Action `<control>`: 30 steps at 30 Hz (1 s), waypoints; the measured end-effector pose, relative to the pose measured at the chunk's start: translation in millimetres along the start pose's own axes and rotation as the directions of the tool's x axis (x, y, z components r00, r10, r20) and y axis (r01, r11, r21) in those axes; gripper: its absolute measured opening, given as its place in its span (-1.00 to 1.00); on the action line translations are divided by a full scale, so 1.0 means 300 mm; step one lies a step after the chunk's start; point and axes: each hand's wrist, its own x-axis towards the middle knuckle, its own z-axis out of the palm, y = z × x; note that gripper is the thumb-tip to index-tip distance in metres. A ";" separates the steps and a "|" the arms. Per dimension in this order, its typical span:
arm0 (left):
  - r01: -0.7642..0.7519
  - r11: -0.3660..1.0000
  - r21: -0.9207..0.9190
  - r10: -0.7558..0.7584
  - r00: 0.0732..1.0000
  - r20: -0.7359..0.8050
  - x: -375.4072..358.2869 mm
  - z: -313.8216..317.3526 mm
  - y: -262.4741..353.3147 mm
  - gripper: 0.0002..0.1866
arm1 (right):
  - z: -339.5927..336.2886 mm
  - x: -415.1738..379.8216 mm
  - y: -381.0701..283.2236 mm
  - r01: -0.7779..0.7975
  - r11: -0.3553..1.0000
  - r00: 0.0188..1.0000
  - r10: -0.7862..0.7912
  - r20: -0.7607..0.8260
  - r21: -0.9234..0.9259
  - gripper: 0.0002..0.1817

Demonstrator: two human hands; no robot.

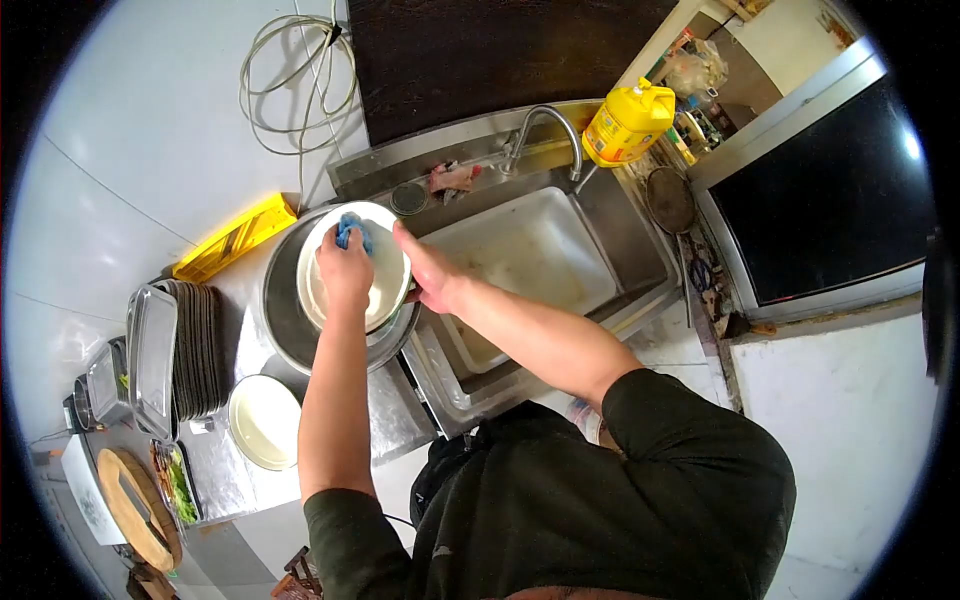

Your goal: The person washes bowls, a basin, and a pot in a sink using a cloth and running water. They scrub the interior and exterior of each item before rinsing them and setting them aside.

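Left hand [345,272] pinching blue cloth [352,230] inside white bowl [386,272], right hand [432,272] gripping bowl's side, metal basin [281,305] beneath both hands, sink [630,232] beside right hand

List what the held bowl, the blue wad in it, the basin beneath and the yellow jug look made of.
Bowl: ceramic or melamine, judging by its smooth off-white surface.
Blue wad: perhaps soft cloth, being crumpled; fibre unclear.
Basin: probably stainless steel, given its grey metallic sheen.
Yellow jug: likely glossy plastic, with its moulded handle.
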 end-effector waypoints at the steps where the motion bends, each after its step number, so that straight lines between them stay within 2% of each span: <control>1: 0.075 0.992 -0.098 -0.078 0.996 -0.033 0.001 0.007 0.030 -0.59 | 0.012 0.004 -0.005 -0.009 1.000 1.000 0.008 -0.024 -0.018 -0.27; 3: -0.003 0.988 -0.157 0.004 1.000 0.011 0.034 0.050 -0.015 -0.58 | 0.038 0.006 -0.007 -0.029 0.998 0.997 0.025 -0.072 -0.048 -0.27; 4: 0.051 0.975 -0.217 -0.036 0.997 0.071 0.035 0.059 -0.022 -0.60 | 0.050 -0.001 -0.018 -0.020 0.997 0.996 0.013 -0.084 -0.072 -0.24; 8: 0.064 0.941 -0.331 0.061 0.933 0.354 -0.001 -0.012 0.024 -0.63 | 0.029 0.059 -0.021 -0.027 0.998 0.998 0.023 -0.063 -0.051 -0.24; 11: -0.133 0.965 -0.227 0.220 0.880 0.421 -0.034 -0.071 0.028 -0.64 | 0.009 0.117 -0.018 0.020 0.999 1.000 -0.020 0.004 0.030 -0.27; 12: -0.159 0.955 -0.249 0.263 0.840 0.475 -0.036 -0.093 0.030 -0.65 | 0.014 0.120 -0.025 0.037 0.999 0.998 -0.036 -0.045 0.033 -0.31; 15: -0.264 0.937 -0.228 0.348 0.697 0.627 -0.050 -0.169 0.032 -0.67 | 0.010 0.124 -0.060 0.078 0.994 0.996 -0.074 -0.048 0.080 -0.35; 16: -0.238 0.934 -0.268 0.357 0.673 0.647 -0.046 -0.175 0.008 -0.67 | 0.002 0.136 -0.059 0.097 0.990 0.995 -0.093 -0.047 0.102 -0.38; 19: -0.529 0.827 -0.192 0.498 0.531 0.686 -0.038 -0.239 0.012 -0.65 | -0.004 0.141 -0.066 0.157 0.986 0.986 -0.153 -0.074 0.057 -0.39; 20: -0.551 0.818 -0.164 0.478 0.493 0.727 -0.029 -0.246 -0.011 -0.57 | -0.009 0.134 -0.073 0.143 0.989 0.986 -0.139 -0.086 0.042 -0.39; 23: -0.688 0.724 -0.045 0.450 0.422 0.787 -0.034 -0.287 0.006 -0.57 | -0.037 0.145 -0.064 0.168 0.985 0.978 -0.170 -0.120 -0.026 -0.40; 24: -0.730 0.683 -0.020 0.470 0.418 0.777 -0.033 -0.288 -0.010 -0.58 | -0.032 0.135 -0.068 0.177 0.983 0.973 -0.182 -0.140 -0.048 -0.40; 27: -0.777 0.622 0.091 0.411 0.424 0.807 -0.028 -0.300 -0.031 -0.62 | -0.018 0.115 -0.072 0.229 0.967 0.953 -0.246 -0.179 -0.111 -0.40; 30: -0.805 0.501 0.318 0.362 0.529 0.768 -0.011 -0.288 -0.103 -0.65 | -0.021 0.120 -0.058 0.309 0.936 0.923 -0.338 -0.183 -0.167 -0.38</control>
